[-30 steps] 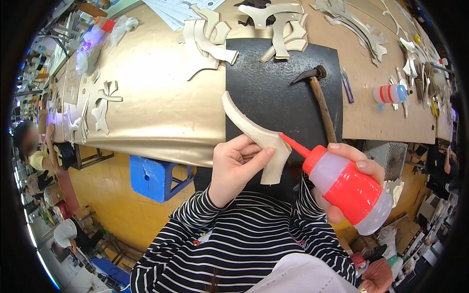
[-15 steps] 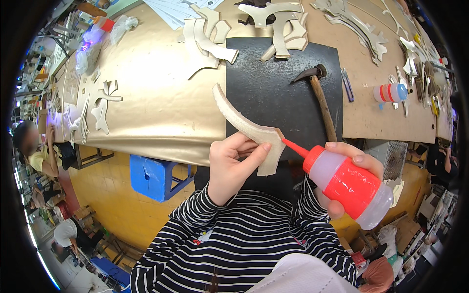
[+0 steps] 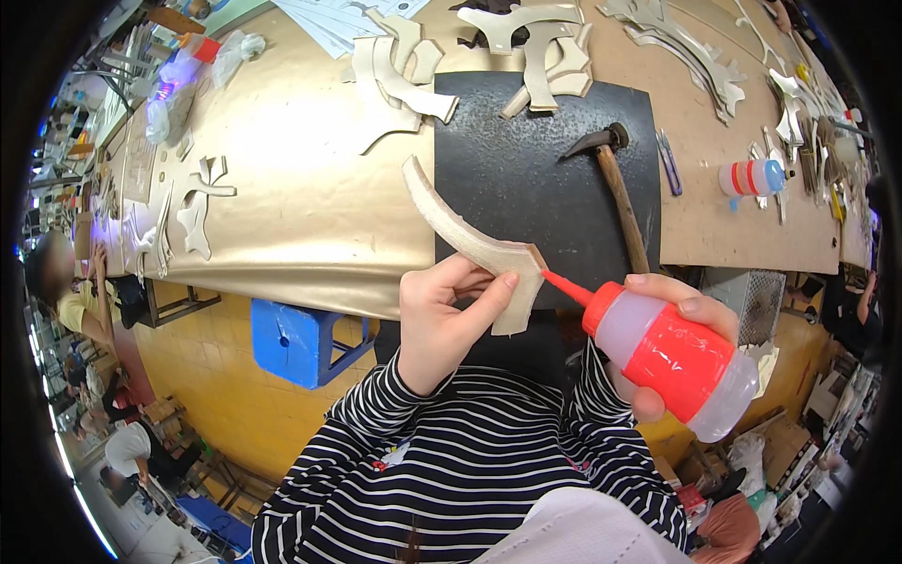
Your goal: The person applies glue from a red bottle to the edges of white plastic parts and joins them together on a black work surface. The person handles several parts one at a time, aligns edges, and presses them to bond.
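My left hand pinches a curved, cream-coloured cut piece between thumb and fingers. The piece is padded-looking, with a long arm reaching up to the left and a short wider end pointing down. In my right hand is a squeeze bottle, clear with a red band and a red pointed nozzle. It lies tilted, its tip at the right edge of the piece, touching it or very close. Whether liquid comes out is too small to tell. Both hands are above the table's near edge.
A black mat lies on the table, with a hammer on it. Right of it are a blue-handled knife-like tool and another squeeze bottle. Similar cut pieces lie beyond. A blue stool stands at left; people sit farther off.
The cut piece and my left hand have shifted very slightly left. The bottle in my right hand stays almost still, its tip still at the piece's edge.
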The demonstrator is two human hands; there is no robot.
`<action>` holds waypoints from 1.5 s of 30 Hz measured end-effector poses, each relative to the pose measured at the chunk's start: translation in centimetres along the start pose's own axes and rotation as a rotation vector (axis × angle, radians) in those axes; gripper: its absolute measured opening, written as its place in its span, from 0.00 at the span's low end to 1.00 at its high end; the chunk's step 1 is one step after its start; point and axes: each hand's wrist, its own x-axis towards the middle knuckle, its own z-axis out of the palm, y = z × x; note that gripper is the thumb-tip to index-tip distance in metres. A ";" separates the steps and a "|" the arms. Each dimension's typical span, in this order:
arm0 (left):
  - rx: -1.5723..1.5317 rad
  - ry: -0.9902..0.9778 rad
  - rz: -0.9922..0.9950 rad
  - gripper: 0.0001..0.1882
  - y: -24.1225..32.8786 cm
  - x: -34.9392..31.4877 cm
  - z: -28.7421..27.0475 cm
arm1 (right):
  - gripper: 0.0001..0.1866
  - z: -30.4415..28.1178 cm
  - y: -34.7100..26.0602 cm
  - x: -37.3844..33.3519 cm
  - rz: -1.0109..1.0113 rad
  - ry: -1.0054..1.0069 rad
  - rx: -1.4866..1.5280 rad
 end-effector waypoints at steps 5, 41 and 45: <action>0.015 -0.016 -0.002 0.12 0.2 -0.1 0.0 | 0.49 0.1 0.2 0.2 -0.045 0.000 -0.022; -0.214 0.125 0.003 0.13 -1.3 0.8 -2.4 | 0.53 2.1 2.4 -0.1 -0.253 0.609 -0.063; -0.169 0.336 0.012 0.10 -3.8 3.0 -7.5 | 0.49 1.9 2.4 -1.2 -0.046 0.814 -0.358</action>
